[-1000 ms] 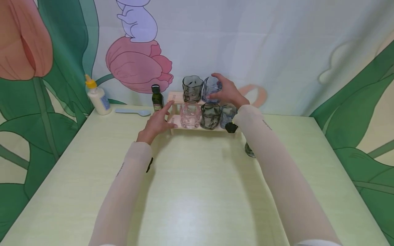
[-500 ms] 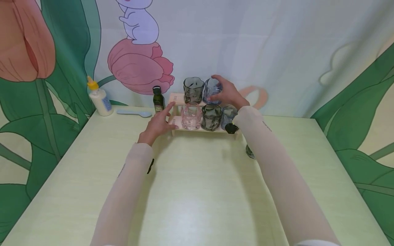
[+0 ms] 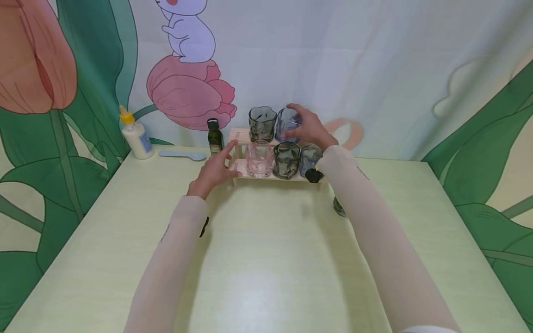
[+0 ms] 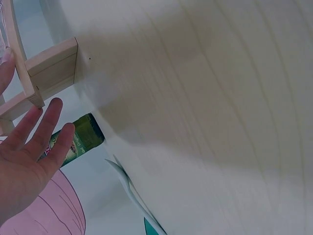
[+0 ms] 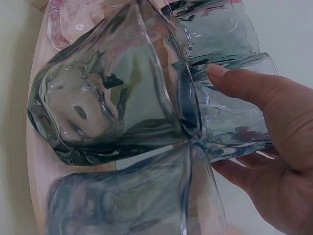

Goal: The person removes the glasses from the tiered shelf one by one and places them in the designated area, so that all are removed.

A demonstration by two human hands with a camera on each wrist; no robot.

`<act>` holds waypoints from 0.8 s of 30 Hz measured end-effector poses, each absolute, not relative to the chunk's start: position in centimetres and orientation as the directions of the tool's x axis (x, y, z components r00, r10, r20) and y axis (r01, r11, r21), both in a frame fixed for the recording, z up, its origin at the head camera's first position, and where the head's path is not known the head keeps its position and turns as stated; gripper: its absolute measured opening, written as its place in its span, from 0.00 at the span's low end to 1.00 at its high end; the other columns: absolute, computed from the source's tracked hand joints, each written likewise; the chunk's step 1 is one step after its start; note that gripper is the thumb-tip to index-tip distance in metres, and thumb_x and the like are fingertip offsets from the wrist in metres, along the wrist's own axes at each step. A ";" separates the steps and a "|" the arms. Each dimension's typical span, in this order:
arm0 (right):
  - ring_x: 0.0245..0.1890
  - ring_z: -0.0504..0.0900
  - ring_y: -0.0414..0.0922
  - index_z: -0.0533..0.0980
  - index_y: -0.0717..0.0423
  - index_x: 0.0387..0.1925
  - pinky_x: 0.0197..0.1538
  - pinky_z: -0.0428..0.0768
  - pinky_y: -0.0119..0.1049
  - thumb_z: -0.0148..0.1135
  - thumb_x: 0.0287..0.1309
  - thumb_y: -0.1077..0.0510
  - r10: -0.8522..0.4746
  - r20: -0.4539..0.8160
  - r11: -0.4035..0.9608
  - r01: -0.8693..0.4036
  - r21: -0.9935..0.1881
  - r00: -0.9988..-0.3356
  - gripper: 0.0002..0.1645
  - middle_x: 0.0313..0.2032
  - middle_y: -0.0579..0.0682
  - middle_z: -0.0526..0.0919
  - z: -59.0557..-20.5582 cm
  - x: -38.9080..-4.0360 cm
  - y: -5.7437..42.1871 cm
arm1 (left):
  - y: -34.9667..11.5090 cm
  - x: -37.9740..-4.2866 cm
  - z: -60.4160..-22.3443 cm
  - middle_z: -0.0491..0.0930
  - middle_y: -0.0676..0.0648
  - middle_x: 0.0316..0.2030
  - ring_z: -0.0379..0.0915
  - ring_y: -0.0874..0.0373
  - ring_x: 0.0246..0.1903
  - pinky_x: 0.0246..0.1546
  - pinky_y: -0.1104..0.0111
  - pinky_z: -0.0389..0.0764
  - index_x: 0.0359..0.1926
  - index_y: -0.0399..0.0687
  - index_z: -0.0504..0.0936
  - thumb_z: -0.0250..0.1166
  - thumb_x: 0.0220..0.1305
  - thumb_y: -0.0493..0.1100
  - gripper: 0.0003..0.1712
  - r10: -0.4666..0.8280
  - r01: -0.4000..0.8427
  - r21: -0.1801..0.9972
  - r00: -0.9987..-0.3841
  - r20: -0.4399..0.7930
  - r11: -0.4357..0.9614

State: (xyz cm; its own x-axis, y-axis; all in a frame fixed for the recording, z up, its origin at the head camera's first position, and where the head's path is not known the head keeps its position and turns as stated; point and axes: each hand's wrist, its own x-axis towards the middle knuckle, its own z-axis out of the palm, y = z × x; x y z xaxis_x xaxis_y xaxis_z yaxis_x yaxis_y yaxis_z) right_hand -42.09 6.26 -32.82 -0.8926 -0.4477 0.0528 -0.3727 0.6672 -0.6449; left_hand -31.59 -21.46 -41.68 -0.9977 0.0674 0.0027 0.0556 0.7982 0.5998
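Note:
My right hand (image 3: 312, 128) holds a bluish glass tumbler (image 3: 287, 121) at the right of the upper shelf of a small two-tier wooden rack (image 3: 239, 135). In the right wrist view the thumb and fingers (image 5: 244, 83) curve round that tumbler. To its left stands a smoky grey tumbler (image 3: 262, 124). On the lower shelf are a pink tumbler (image 3: 259, 163), a dark grey one (image 3: 286, 162) and a blue one (image 3: 309, 158), partly hidden by a sleeve. My left hand (image 3: 212, 172) spreads its fingers at the rack's left end, fingertips right at the wood (image 4: 54, 68).
A green bottle (image 3: 214, 137) stands just behind my left hand. Farther left are a light blue spoon (image 3: 183, 155) and a white glue bottle (image 3: 137, 138) with a yellow cap. Another grey glass (image 3: 339, 207) on the table is partly covered by my right sleeve. A printed curtain hangs behind.
The head view has shifted slightly, so everything sits a little lower in it. Both hands and the tumblers keep their places.

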 end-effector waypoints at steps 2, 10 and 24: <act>0.68 0.68 0.58 0.53 0.42 0.78 0.65 0.71 0.56 0.74 0.55 0.53 -0.445 0.059 0.668 -0.375 -0.643 -0.893 0.55 0.69 0.62 0.67 -32.9 -42.1 6.3 | -21.4 -31.6 -41.7 0.73 0.38 0.62 0.78 0.41 0.50 0.52 0.46 0.78 0.79 0.72 0.46 0.74 0.59 0.45 0.58 0.064 0.051 0.600 -0.998 -0.001 0.799; 0.64 0.72 0.59 0.52 0.41 0.78 0.65 0.71 0.56 0.76 0.54 0.52 -0.415 0.056 0.670 -0.346 -0.657 -0.908 0.58 0.68 0.61 0.67 -33.2 -42.3 6.7 | -21.4 -31.6 -41.7 0.74 0.37 0.62 0.79 0.41 0.50 0.52 0.46 0.78 0.79 0.71 0.46 0.74 0.59 0.45 0.57 0.066 0.059 0.591 -0.998 0.009 0.805; 0.66 0.70 0.60 0.51 0.42 0.79 0.65 0.71 0.55 0.74 0.55 0.53 -0.369 0.086 0.676 -0.330 -0.659 -0.926 0.57 0.67 0.62 0.69 -32.2 -41.9 9.4 | -21.4 -31.5 -41.5 0.74 0.38 0.62 0.79 0.41 0.51 0.51 0.45 0.78 0.79 0.71 0.46 0.74 0.59 0.46 0.57 0.070 0.060 0.589 -0.998 0.007 0.806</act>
